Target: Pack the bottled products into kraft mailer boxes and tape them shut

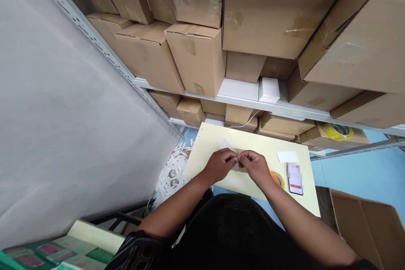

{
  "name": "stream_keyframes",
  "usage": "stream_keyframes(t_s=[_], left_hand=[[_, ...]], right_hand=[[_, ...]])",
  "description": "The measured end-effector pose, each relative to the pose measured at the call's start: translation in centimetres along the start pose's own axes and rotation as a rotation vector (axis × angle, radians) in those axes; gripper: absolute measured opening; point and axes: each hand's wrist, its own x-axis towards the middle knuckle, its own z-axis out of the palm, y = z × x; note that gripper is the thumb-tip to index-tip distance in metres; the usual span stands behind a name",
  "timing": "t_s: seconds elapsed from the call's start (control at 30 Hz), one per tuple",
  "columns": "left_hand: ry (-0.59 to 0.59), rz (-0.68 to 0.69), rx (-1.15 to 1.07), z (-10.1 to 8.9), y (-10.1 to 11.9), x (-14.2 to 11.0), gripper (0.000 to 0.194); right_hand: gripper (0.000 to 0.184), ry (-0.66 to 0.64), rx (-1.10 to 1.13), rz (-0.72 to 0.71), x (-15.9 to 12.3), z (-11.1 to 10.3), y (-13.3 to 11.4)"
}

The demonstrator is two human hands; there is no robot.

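Above the pale yellow table, my left hand [219,165] and my right hand [255,168] meet fingertip to fingertip in a pinch. Between them is a thin white sheet of paper [228,145], perhaps a label. Its upper corner sticks out past the left fingers, and both hands pinch its right edge. Beneath the hands lies a flat brown cardboard piece [242,169], mostly covered by them. Right of my right wrist, partly hidden by the forearm, rests a roll of tape [279,180] with orange and yellow edges.
On the table [205,139] a white card [287,157] and a phone [295,182] lie at right. Shelves ahead hold cardboard boxes [196,59] and a yellow tape roll [338,131]. White strips [169,181] litter the floor at left; an open carton [363,223] stands right.
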Motion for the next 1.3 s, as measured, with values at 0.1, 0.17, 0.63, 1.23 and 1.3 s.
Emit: stream_keyframes(t_s=[0.1,0.17,0.63,1.23,1.3], left_hand=[[0.004,-0.012,-0.017,0.1,-0.3,-0.2,0.021],[0.011,-0.030,-0.007,0.1,-0.5,-0.3,0.022],[0.013,-0.230,-0.349,0.3,-1.2,-0.4,0.028],[0.065,-0.227,-0.437,0.5,-1.1,0.1,0.025],[0.065,-0.225,-0.423,0.5,-1.2,0.2,0.025]], right_hand=[[0.031,0.010,-0.040,-0.007,0.0,0.0,0.1],[0.030,0.010,-0.090,-0.016,0.0,0.0,0.2],[0.023,-0.048,-0.089,-0.143,-0.3,0.2,0.4],[0.026,0.138,-0.606,-0.690,-1.4,0.2,0.8],[0.025,0.143,-0.608,-0.701,-1.4,0.3,0.7]])
